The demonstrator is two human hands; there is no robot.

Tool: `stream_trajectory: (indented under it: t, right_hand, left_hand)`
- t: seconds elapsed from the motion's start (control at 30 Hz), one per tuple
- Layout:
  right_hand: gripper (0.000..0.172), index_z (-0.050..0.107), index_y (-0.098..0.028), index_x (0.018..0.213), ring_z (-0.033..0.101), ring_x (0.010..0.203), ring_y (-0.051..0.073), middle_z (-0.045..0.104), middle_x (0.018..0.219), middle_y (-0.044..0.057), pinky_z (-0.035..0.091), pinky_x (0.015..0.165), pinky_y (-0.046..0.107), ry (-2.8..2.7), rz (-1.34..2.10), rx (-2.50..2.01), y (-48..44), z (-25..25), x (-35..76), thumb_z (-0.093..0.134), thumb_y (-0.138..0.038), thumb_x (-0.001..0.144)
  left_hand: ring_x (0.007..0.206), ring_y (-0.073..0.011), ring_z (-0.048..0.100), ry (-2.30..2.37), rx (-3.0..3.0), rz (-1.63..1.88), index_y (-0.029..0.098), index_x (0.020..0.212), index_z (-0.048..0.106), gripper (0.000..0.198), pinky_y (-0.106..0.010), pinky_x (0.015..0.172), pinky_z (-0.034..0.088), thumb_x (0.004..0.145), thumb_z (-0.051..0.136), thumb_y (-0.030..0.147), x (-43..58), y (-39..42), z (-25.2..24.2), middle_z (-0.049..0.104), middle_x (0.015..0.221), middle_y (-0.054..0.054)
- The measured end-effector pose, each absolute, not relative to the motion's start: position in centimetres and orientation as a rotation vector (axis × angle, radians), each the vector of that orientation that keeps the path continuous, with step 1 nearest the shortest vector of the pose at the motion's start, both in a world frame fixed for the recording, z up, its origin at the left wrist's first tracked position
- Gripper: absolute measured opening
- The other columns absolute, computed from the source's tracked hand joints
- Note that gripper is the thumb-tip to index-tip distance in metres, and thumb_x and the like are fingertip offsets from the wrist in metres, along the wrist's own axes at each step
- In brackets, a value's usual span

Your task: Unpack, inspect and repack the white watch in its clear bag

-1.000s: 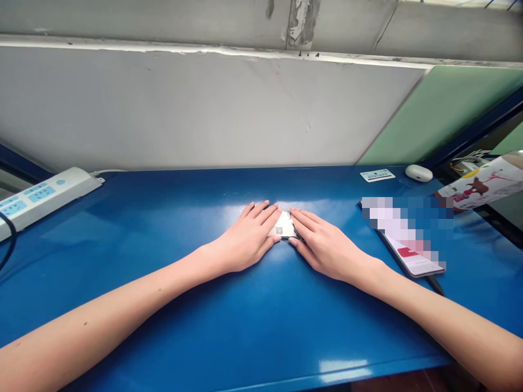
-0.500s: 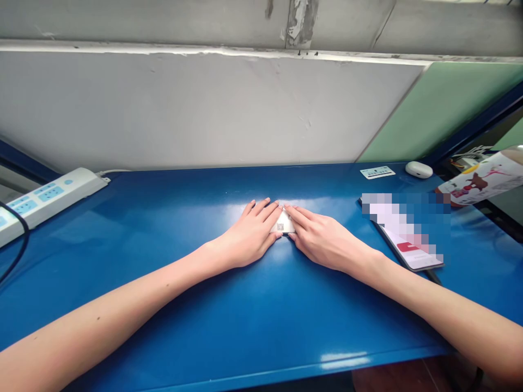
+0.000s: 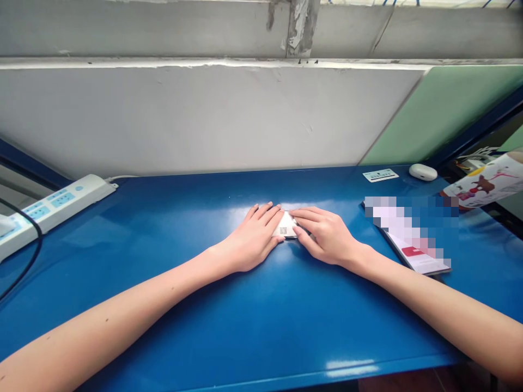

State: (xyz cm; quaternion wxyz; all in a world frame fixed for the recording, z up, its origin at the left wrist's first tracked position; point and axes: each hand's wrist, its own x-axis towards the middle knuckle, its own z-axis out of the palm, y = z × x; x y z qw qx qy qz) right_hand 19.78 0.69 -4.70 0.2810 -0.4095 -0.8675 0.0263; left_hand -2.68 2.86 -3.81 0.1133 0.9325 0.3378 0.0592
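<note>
A small flat white piece with a printed square code (image 3: pixel 283 231) lies on the blue table between my hands. What kind of thing it is, I cannot make out. My left hand (image 3: pixel 255 237) rests flat over its left part, fingers stretched out and thumb by the near edge; that part is hidden. At the right edge is my right hand (image 3: pixel 329 234), its fingertips touching or very close to the piece. Its fingers are extended, with the thumb apart from them. A darker strip shows along the piece's right side, beside those fingers.
A white power strip (image 3: pixel 61 204) with a black cable (image 3: pixel 37 256) stands at the left. On the right lie a phone (image 3: pixel 412 250), partly pixelated, a card (image 3: pixel 381 175), a white earbud case (image 3: pixel 423 172) and a patterned cylindrical container (image 3: pixel 486 182). A wall (image 3: pixel 204 120) rises behind the blue table (image 3: pixel 229 326).
My right hand has drawn slightly right, its thumb parting from the fingers and uncovering more of the white piece. My left hand keeps its place on it. The whole view has shifted slightly.
</note>
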Motion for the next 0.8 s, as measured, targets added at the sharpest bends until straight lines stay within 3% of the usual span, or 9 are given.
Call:
stream_trajectory:
  t: [0.23, 0.5, 0.63, 0.8]
  right_hand:
    - [0.039, 0.066, -0.019, 0.119, 0.066, 0.113, 0.027, 0.07, 0.122, 0.012, 0.055, 0.096, 0.046, -2.022, 0.236, -1.182, 1.8, -5.4, 20.5, 0.044, -0.009, 0.088]
    - [0.023, 0.068, -0.023, 0.109, 0.068, 0.086, 0.021, 0.068, 0.102, 0.008, 0.058, 0.075, 0.038, -1.936, 0.383, -0.979, 1.4, -4.1, 20.4, 0.055, -0.016, 0.091]
    - [0.02, 0.068, -0.023, 0.111, 0.066, 0.078, 0.018, 0.068, 0.1, 0.007, 0.057, 0.075, 0.037, -1.871, 0.391, -0.904, 1.2, -3.6, 20.3, 0.062, -0.021, 0.091]
    - [0.006, 0.069, -0.023, 0.092, 0.064, 0.076, 0.019, 0.068, 0.086, 0.004, 0.054, 0.066, 0.033, -1.686, 0.402, -0.925, 0.8, -3.4, 20.2, 0.064, -0.025, 0.092]
  left_hand:
    - [0.147, -0.0308, 0.029, 0.916, 2.684, 0.292, 0.01, 0.15, 0.03, 0.051, -0.048, 0.12, 0.026, 0.106, 0.029, 0.036, -3.1, 2.8, -3.5, 0.036, 0.156, -0.018]
    - [0.142, -0.028, 0.039, 0.717, 2.5, 0.522, 0.02, 0.152, 0.025, 0.053, -0.047, 0.116, 0.035, 0.106, 0.022, 0.046, -3.6, 2.7, -3.4, 0.038, 0.156, -0.015]
    - [0.134, -0.0256, 0.049, 0.712, 2.412, 0.6, 0.019, 0.148, 0.033, 0.054, -0.042, 0.113, 0.039, 0.106, 0.019, 0.05, -3.8, 2.8, -3.2, 0.049, 0.148, -0.013]
    - [0.132, -0.0266, 0.049, 0.698, 2.415, 0.609, 0.02, 0.138, 0.048, 0.058, -0.044, 0.112, 0.039, 0.105, 0.011, 0.051, -3.7, 3.0, -2.9, 0.054, 0.142, -0.011]
